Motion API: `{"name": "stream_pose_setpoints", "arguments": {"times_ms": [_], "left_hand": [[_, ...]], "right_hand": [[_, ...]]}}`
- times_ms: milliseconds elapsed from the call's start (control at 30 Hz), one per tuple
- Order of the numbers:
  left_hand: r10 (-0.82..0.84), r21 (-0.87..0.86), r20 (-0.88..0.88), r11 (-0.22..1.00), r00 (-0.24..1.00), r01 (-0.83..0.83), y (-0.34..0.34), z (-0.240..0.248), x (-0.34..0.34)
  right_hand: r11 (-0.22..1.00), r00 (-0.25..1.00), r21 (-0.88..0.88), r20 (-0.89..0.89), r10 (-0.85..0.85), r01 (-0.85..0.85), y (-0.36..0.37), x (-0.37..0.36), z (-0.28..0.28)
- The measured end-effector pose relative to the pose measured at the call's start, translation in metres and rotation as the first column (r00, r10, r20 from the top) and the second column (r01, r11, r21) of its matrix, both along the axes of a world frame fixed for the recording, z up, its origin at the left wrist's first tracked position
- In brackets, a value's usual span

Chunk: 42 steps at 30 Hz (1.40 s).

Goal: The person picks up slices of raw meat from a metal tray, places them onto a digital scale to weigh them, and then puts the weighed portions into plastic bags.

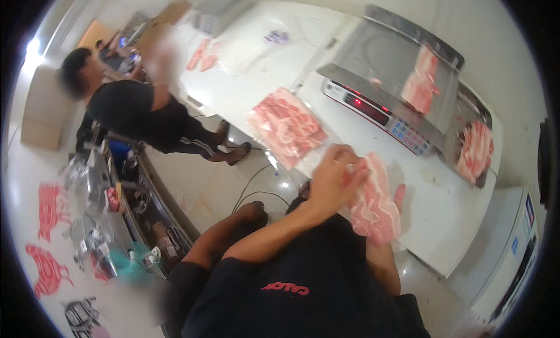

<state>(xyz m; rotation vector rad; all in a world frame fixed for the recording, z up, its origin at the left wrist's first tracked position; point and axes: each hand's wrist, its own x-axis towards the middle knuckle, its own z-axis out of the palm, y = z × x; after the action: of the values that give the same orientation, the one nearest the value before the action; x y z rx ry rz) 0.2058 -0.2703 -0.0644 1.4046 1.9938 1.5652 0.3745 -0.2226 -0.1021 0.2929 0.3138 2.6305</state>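
Note:
Slices of raw pork belly point(375, 205), pink with white fat bands, lie across my right hand point(400, 197), which supports them from below. Most of that hand is hidden under the meat; one digit shows along the right edge. My left hand point(338, 177) is curled at the upper left edge of the same slices, its fingertips pressed against them. Just beyond it, a clear plastic pack of sliced meat point(287, 128) lies flat on the white table point(429, 212). More pork belly slices point(421, 81) rest on the tray of a digital scale point(373, 113).
Another pile of sliced meat point(475, 151) sits in a metal tray at the right. Farther left are meat strips point(203, 55) and plastic film point(256, 52). One person point(125, 104) stands beyond the table; another person's arm point(219, 239) is close at my left. A white appliance point(496, 250) stands at right.

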Motion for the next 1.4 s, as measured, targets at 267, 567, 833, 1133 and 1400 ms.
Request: {"name": "stream_pose_setpoints", "arguments": {"times_ms": [267,567,833,1133,1400], "left_hand": [[-0.127,-0.311,-0.648,0.944,0.751,-0.108,-0.045,-0.037,-0.065],[-0.187,-0.452,-0.649,0.875,0.738,-0.175,-0.06,-0.041,-0.078],[-0.299,-0.418,-0.672,0.908,0.678,-0.014,-0.059,-0.011,-0.111],[-0.321,-0.408,-0.674,0.913,0.666,0.027,-0.074,-0.02,-0.114],[-0.379,-0.48,-0.662,0.877,0.646,0.023,-0.066,-0.005,-0.118]], "right_hand": [[0.993,0.891,0.021,0.439,-0.113,0.116,-0.008,0.028,-0.011],[0.996,0.867,0.043,0.496,0.046,-0.077,-0.037,-0.009,-0.022],[0.986,0.846,0.087,0.527,0.075,-0.141,-0.042,-0.055,-0.024],[0.922,0.844,0.31,0.535,0.033,-0.232,-0.01,-0.192,-0.017],[0.785,0.859,0.536,0.511,-0.008,-0.312,-0.001,-0.311,0.02]]}}
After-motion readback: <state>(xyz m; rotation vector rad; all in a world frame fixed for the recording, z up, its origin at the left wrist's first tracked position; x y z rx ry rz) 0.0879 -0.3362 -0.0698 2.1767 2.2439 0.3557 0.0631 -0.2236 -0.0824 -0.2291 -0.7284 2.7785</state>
